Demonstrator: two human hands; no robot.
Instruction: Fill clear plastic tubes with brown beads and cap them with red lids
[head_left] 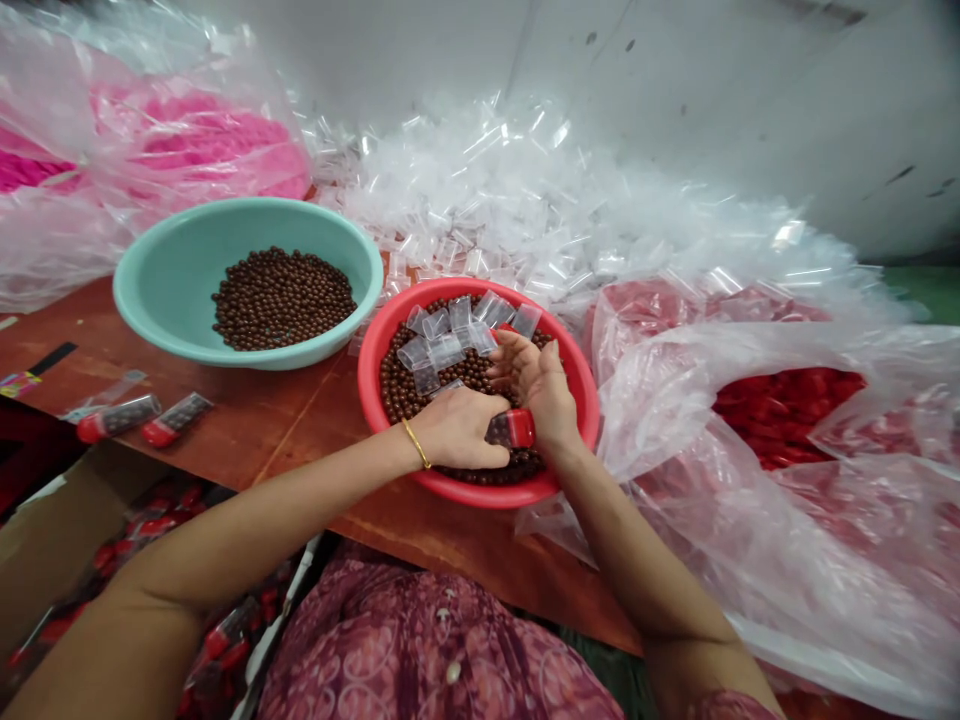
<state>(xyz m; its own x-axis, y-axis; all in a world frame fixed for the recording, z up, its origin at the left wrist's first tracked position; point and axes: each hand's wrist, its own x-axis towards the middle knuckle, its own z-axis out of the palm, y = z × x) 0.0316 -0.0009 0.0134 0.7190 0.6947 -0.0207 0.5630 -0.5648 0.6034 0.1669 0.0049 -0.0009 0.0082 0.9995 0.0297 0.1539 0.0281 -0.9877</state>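
Gripping: left hand (456, 428) clenched around a red-capped tube (510, 428) among brown beads (405, 385)
Right hand (536, 385): released, cupped palm-up over the red basin (487, 492)
Room: basin's near rim close below both hands

Head view, bright and evenly lit. You see diffuse light falling from above, with no lamp in frame. Shadows stay soft and fall mainly beneath your left hand (457, 428) and your right hand (536, 385), inside the red plastic basin (450, 290). Glare forms small white flecks across the clear plastic packets (480, 200) and a pale sheen on the rim of the teal basin (247, 212). The pale wall (750, 100) looks slightly washed out. Wide-angle distortion bends the wooden table (480, 585) and your forearms toward the frame edges. The red-capped tube (511, 428) shows no obvious motion blur, and the lower corners look softer.
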